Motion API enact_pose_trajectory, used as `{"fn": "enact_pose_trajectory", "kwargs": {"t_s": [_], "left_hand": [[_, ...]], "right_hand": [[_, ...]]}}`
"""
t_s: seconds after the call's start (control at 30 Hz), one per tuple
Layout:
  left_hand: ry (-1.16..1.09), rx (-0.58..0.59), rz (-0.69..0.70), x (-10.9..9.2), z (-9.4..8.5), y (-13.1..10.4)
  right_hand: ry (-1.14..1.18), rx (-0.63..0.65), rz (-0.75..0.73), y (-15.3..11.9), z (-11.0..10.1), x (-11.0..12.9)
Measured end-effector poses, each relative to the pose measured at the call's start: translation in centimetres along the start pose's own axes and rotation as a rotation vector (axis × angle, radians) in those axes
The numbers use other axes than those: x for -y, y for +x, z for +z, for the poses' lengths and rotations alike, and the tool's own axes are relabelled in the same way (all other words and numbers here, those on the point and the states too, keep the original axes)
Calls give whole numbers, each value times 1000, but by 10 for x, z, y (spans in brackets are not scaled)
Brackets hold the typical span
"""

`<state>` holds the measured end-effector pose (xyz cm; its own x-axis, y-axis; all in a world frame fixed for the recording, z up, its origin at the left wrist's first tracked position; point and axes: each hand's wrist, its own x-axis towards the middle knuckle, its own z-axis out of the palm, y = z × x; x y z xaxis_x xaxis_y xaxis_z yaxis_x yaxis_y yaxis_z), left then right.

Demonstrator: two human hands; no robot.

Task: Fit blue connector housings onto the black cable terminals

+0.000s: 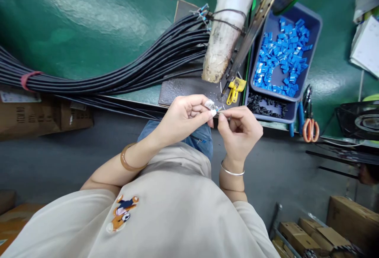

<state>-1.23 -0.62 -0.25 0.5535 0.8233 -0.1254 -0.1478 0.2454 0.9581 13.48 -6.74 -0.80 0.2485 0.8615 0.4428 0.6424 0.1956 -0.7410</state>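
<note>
My left hand (185, 116) is closed, thumb against fingers, on a cable end from which thin blue and white wires (218, 109) stick out. White wrapping covers the tips of its thumb and forefinger. From the right, my right hand (241, 129) pinches a fine wire between thumb and forefinger, touching the same wire ends. Most of the held cable is hidden by the fingers. Both hands are just in front of the bench edge, near a dark work mat (174, 90). On the mat beyond them lies a yellow clip-like tool (235, 91).
Black cables (133, 72) lie bundled at left, tied with a red band (28, 81). A wrapped duct (226, 33) and metal bracket (256, 29) hang low ahead. Right are a tray (318, 23) of blue connectors, a bin (291, 116) of black pieces and orange-handled scissors (310, 129).
</note>
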Motion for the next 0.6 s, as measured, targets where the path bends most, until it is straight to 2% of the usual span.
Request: {"fn": "enact_pose_trajectory", "kwargs": {"t_s": [0.07, 0.13, 0.27, 0.33, 0.47, 0.6], "left_hand": [[-70, -5, -34, 2, -3, 0], [-107, 18, -63, 3, -6, 0], [-52, 31, -51, 2, -6, 0], [0, 11, -7, 1, -4, -1], [78, -19, 98, 3, 1, -1], [137, -61, 154, 8, 2, 0]], "right_hand": [[-146, -46, -201, -5, 3, 0], [-173, -35, -252, -8, 2, -1], [94, -86, 96, -4, -10, -4], [195, -62, 217, 1, -16, -2], [208, 108, 288, 5, -18, 3], [136, 124, 293, 4, -15, 6]]}}
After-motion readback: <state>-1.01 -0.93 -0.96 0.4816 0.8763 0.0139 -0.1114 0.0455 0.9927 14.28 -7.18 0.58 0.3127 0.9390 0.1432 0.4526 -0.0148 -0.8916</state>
